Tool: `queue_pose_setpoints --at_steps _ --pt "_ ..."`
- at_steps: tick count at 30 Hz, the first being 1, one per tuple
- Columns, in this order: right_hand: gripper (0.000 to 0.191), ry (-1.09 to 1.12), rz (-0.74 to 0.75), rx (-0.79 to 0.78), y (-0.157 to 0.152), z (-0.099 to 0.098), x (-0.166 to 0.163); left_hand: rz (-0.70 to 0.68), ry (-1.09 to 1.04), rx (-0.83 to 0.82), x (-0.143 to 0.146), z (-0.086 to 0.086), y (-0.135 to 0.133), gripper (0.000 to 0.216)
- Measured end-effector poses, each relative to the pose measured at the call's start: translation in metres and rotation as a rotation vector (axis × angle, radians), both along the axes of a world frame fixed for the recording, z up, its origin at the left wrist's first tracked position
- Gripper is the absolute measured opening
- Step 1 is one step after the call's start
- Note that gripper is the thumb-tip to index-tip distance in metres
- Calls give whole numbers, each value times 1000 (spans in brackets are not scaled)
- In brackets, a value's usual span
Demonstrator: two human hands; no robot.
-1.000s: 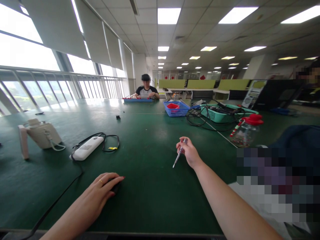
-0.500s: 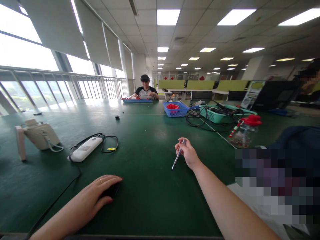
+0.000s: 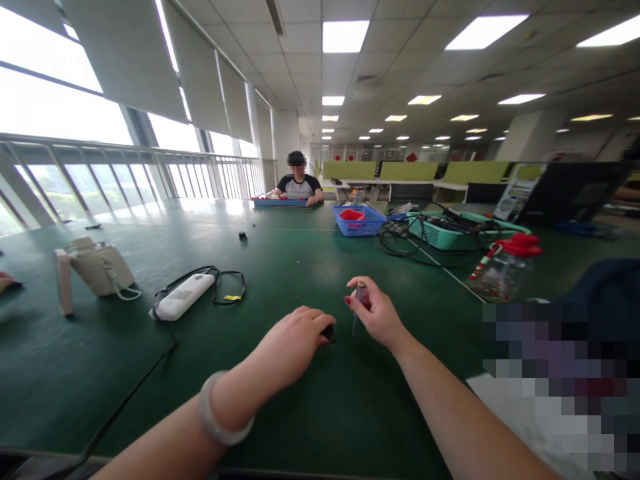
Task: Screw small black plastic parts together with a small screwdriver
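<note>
My left hand (image 3: 295,343) is closed around a small black object (image 3: 329,333), most of it hidden under my fingers. Its kind cannot be made out. Just to the right, my right hand (image 3: 379,312) grips a screwdriver (image 3: 360,295) by its see-through handle. The thin shaft points down towards the green tabletop (image 3: 300,427). A short gap separates the black object from the screwdriver.
On the left are a white power strip (image 3: 183,298) with a black cord and a beige bottle (image 3: 104,270). Farther right stand a blue basket (image 3: 360,227), a green basket (image 3: 440,235) with cables, and a red-lidded jar (image 3: 505,270). Across the table sits a person (image 3: 299,183).
My left hand has lifted from the table and moved right and forward with the black object, near the right hand. The screwdriver has turned more upright in my right hand.
</note>
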State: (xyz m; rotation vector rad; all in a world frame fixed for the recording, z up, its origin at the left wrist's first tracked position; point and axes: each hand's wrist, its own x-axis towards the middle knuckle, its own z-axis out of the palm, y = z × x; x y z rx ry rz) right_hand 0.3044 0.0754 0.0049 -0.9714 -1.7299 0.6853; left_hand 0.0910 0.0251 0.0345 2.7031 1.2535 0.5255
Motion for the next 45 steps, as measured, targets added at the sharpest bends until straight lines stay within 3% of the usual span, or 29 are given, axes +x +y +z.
queue_pose_setpoints --at_steps 4,8,14,18,23,32,38,45 --pt "21 -35 -6 47 -3 2 -3 123 89 82 31 -10 40 23" --pt "18 -3 -8 35 -3 2 -3 5 81 69 38 -31 61 29" --pt "15 49 -35 32 -1 -1 -2 -75 -153 -102 27 -55 70 44" --pt "16 257 -94 54 1 0 -1 -50 -310 -245 23 -63 79 49" --pt "18 385 -5 72 -3 3 -4 -25 -369 -270 22 -65 84 53" --pt "13 179 35 139 -8 -2 -12 13 -213 -138 21 -62 85 34" --pt "14 46 -6 204 -12 1 -12 25 -197 -99 22 -63 86 33" --pt "24 -62 52 251 -15 4 -11 87 -206 -70 20 -63 88 33"
